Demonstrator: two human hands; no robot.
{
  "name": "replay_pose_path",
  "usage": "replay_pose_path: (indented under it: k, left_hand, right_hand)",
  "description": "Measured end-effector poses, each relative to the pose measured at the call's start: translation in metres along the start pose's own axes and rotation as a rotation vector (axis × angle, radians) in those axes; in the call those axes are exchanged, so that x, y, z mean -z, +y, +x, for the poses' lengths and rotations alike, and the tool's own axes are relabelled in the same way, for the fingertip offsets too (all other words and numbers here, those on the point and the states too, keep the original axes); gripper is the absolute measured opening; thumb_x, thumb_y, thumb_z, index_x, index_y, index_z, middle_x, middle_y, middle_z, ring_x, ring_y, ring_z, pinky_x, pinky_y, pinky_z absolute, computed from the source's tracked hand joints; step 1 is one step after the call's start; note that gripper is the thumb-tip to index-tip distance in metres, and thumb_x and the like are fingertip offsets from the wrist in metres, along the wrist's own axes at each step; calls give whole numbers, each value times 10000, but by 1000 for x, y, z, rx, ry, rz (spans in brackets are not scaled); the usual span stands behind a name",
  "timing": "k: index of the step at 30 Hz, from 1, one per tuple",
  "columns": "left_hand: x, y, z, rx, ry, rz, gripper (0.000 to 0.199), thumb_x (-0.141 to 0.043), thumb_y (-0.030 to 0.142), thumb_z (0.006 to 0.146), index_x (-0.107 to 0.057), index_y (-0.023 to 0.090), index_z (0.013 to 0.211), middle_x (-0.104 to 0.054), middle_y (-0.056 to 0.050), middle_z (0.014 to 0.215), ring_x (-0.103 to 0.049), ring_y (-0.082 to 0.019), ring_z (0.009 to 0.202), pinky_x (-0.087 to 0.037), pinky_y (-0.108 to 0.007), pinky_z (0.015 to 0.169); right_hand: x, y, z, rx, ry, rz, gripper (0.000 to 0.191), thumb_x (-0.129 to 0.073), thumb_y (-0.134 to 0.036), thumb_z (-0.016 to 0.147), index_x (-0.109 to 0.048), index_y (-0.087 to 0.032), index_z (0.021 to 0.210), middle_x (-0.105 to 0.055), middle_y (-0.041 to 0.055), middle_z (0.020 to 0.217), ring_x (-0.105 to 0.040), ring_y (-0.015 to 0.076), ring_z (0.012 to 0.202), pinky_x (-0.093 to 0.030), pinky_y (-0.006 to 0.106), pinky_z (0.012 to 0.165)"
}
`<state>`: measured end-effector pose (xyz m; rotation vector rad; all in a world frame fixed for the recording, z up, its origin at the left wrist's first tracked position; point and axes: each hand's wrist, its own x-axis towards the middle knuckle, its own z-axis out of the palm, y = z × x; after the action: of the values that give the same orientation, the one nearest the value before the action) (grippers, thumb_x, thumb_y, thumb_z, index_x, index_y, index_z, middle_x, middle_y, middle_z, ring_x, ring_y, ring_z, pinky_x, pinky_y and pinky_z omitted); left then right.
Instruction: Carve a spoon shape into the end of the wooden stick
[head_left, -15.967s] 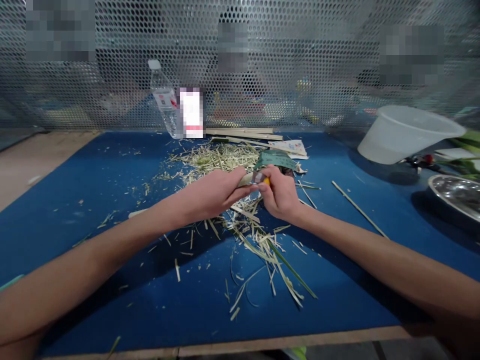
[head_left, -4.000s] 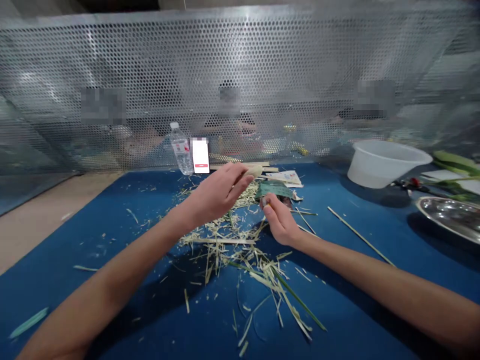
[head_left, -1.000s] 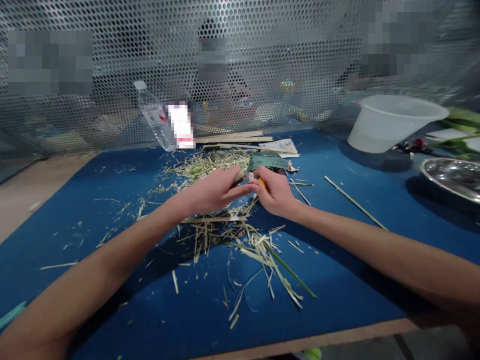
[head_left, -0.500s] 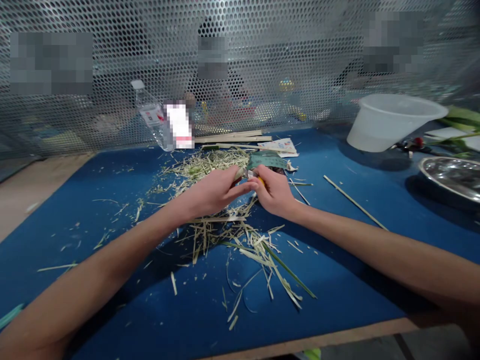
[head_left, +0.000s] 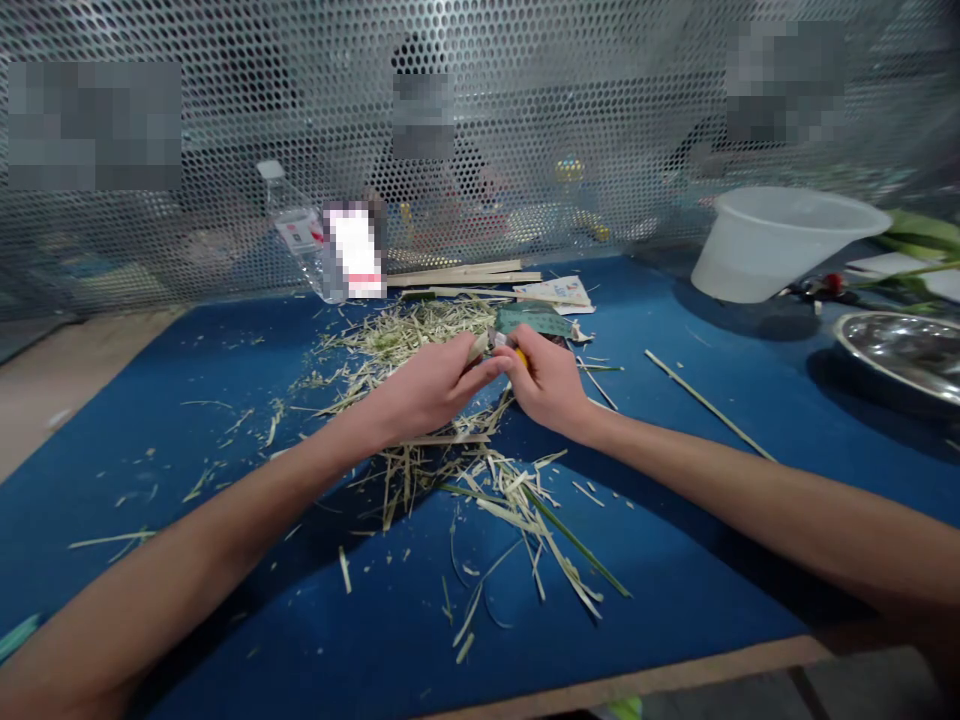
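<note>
Fingers closed, my left hand (head_left: 427,388) grips a short pale green strip (head_left: 478,347), likely bamboo or stalk, mostly covered by the fingers. My right hand (head_left: 553,388) is wrapped round a small knife with a yellow handle (head_left: 522,357); its metal part meets the end of the strip. The left thumb reaches across to the right hand at the knife. Under and around both hands lies a heap of shavings (head_left: 409,335), pale and thin. Just behind the right hand is a green packet (head_left: 534,319).
Long pale strips (head_left: 465,273) lie at the back beside a clear bottle (head_left: 300,235) and a blurred-out bright rectangle. On the right stand a white plastic tub (head_left: 780,245) and a steel bowl (head_left: 900,350). A single thin stick (head_left: 709,403) lies on the blue table (head_left: 675,560). Perforated metal rises behind.
Both hands keep nearly the same place and hold. The view has shifted slightly; the metal part and strip between the fingers have turned a little.
</note>
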<state>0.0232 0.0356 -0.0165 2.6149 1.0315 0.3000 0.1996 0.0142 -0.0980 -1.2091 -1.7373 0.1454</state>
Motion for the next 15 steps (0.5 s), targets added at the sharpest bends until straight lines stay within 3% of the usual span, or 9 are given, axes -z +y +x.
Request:
replay_pose_path:
  k: [7, 15]
  left_hand:
    - [1, -2, 0, 6, 30, 31, 446, -417, 630, 940, -333, 232, 755, -451, 6, 623, -375, -128, 516, -260, -296, 484]
    - [2, -1, -1, 24, 14, 9, 439, -464, 610, 932, -314, 235, 759, -444, 16, 636, -377, -128, 529, -251, -298, 502]
  right_hand:
    - [-1, 0, -1, 34, -4, 93, 353, -389, -514, 992, -396, -244, 765, -460, -33, 656, -405, 116, 586, -296, 293, 568]
    - [1, 2, 0, 85, -34, 104, 382, -389, -533, 981, -330, -249, 733, -395, -43, 636, -359, 109, 555, -272, 298, 550]
